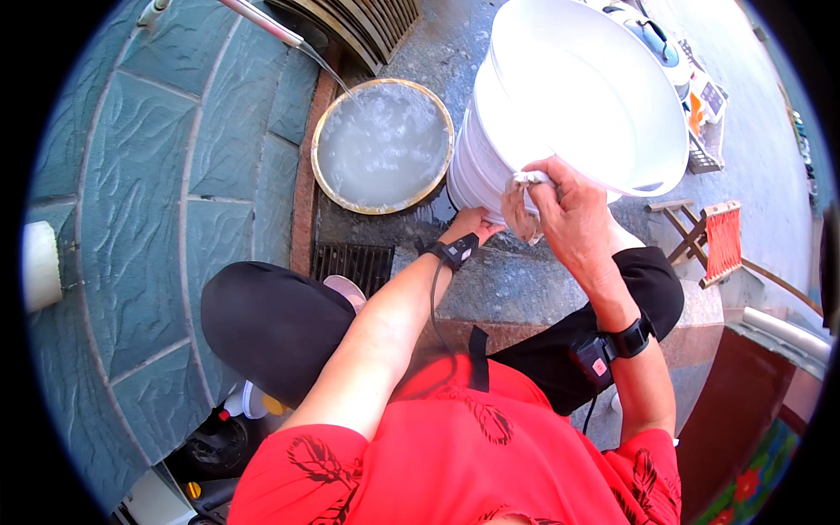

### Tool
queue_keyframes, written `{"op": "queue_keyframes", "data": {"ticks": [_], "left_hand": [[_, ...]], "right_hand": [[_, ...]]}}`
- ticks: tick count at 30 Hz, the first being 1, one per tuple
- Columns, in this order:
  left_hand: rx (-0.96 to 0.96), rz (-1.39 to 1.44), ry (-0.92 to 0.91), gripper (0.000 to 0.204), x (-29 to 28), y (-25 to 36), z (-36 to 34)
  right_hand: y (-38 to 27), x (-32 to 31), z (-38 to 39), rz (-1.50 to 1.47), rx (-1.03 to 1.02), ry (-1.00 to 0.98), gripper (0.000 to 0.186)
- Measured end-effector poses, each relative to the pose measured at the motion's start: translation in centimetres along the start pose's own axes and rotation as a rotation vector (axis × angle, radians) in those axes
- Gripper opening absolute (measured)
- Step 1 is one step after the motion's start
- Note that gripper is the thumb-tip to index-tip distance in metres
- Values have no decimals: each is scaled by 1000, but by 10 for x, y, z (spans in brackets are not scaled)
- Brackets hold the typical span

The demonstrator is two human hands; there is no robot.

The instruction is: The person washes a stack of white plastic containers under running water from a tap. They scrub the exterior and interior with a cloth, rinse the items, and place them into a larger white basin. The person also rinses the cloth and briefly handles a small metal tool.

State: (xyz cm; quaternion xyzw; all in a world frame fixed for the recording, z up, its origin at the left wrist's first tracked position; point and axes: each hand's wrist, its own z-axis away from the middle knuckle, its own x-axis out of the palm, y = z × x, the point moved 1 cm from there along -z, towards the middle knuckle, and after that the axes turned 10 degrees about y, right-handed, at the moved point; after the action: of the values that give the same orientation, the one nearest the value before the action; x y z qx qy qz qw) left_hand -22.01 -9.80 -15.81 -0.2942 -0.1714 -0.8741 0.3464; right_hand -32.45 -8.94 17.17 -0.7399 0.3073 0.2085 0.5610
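Observation:
A large white plastic bucket [484, 162] with ribbed sides stands in front of me, its wide mouth tilted up. At the lower side of this bucket is my left hand [471, 226], fingers closed against its base; some fingertips are hidden. My right hand [570, 210] pinches a wet, crumpled rag [518, 210] by the near rim, and the rag hangs down against the outer wall. Left of the bucket sits a round tub [322, 181] with a yellowish rim, full of cloudy water. Thin water runs into it from a pale pipe [267, 22].
A blue-green tiled wall [140, 157] rises on the left. Below the tub lies a drain grate [353, 264]. To the right stand a folding stool [723, 241] with orange-red webbing and a grey crate [703, 157]. A stack of slatted brown pieces [363, 31] leans at the back.

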Motion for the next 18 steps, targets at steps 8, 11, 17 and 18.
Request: {"op": "queue_keyframes", "data": {"ticks": [8,11,17,18], "left_hand": [[214,-979,-97,39,-22,40,13],[76,-906,58,43,-24,94,29],[251,-1517,266,43,79,236,164],[373,-1570,253,38,104,254,185]], "right_hand": [[2,12,24,-43,-24,44,12],[-3,23,32,-195,-35,-20,10],[-5,23,28,-154,-73,33,9],[-4,20,28,-121,-62,15,10]]}}
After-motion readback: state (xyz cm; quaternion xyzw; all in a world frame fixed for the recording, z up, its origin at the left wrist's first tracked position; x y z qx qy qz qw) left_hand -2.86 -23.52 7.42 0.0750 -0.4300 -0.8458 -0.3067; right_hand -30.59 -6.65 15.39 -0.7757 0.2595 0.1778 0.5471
